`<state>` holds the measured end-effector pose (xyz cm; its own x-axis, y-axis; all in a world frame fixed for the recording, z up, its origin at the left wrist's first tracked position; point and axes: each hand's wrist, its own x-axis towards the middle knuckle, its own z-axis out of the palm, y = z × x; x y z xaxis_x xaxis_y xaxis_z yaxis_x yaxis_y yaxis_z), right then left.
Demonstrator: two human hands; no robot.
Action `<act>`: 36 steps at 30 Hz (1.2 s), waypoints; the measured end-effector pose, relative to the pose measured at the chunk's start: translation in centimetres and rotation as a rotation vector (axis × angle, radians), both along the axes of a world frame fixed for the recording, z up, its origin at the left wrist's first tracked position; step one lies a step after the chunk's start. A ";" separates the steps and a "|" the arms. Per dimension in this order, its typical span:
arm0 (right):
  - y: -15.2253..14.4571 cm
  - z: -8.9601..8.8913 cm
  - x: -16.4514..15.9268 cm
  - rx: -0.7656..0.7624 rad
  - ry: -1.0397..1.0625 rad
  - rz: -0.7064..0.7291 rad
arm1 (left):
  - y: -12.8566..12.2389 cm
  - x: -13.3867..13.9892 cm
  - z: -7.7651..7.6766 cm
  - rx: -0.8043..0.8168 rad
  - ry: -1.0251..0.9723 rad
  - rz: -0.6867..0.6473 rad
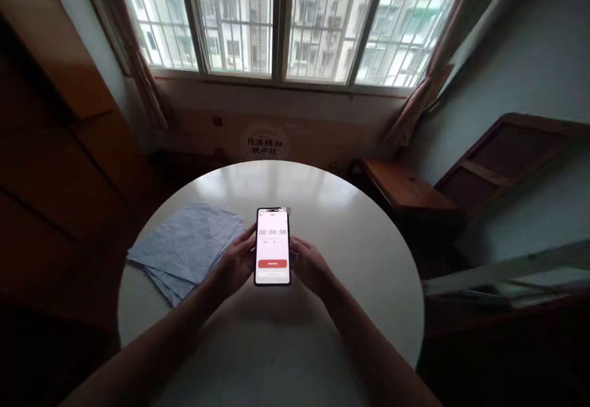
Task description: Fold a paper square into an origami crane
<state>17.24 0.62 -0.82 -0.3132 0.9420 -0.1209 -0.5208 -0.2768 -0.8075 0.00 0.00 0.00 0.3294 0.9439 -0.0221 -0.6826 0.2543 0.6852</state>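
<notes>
A smartphone [272, 248] is held upright above the table, its lit screen facing me with 00:00:00 and a red button. My left hand [238, 260] grips its left edge, and my right hand [311, 264] grips the right edge. The phone hides part of the fingers of both hands. Left of my left hand, several light blue-grey cloths [188, 247] lie flat in a loose, wrinkled stack on the table.
The round white table [359, 272] fills the middle. A brown wooden stool or bench [405, 185] stands beyond it at right, near a framed wooden panel [520, 155]. Wooden cabinets [59, 136] line the left. Barred windows [276, 19] with curtains [133, 56] are behind.
</notes>
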 end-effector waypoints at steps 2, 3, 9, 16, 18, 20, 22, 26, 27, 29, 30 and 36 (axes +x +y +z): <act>0.1 -0.1 0.1 -0.002 -0.003 0.001 | 0.1 -0.1 -0.4 -0.003 0.010 0.012; 0.1 -0.2 0.2 -0.005 -0.004 -0.001 | 0.2 -0.1 -0.5 -0.004 0.016 0.018; 0.3 -0.6 0.3 -0.044 -0.027 -0.024 | 0.4 -0.1 -0.7 -0.014 0.049 0.043; 0.2 -0.5 0.5 -0.065 -0.065 -0.026 | 0.5 -0.1 -0.9 0.001 0.045 0.042; 0.2 -0.5 0.5 -0.071 -0.068 -0.025 | 0.5 -0.1 -0.9 0.001 0.053 0.039; 0.2 -0.4 0.4 -0.081 -0.068 -0.025 | 0.4 0.0 -0.8 0.003 0.060 0.037; 0.2 -0.3 0.4 -0.092 -0.068 -0.030 | 0.4 0.0 -0.7 0.000 0.065 0.038; 0.2 -0.2 0.2 -0.108 -0.064 -0.041 | 0.3 0.0 -0.7 -0.005 0.064 0.042; 0.2 -0.2 0.2 -0.110 -0.061 -0.040 | 0.4 0.0 -0.7 -0.002 0.065 0.042; 0.2 -0.3 0.2 -0.108 -0.058 -0.036 | 0.4 0.0 -0.8 0.006 0.069 0.040; 0.2 -0.3 0.2 -0.104 -0.057 -0.033 | 0.5 -0.1 -0.9 0.012 0.070 0.038; 0.2 -0.5 0.3 -0.085 -0.053 -0.026 | 0.5 -0.2 -0.9 0.017 0.077 0.035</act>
<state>17.59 0.85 -1.31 -0.2802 0.9352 -0.2164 -0.4859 -0.3326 -0.8082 -0.16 0.48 -0.91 0.2938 0.9554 -0.0301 -0.6358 0.2189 0.7402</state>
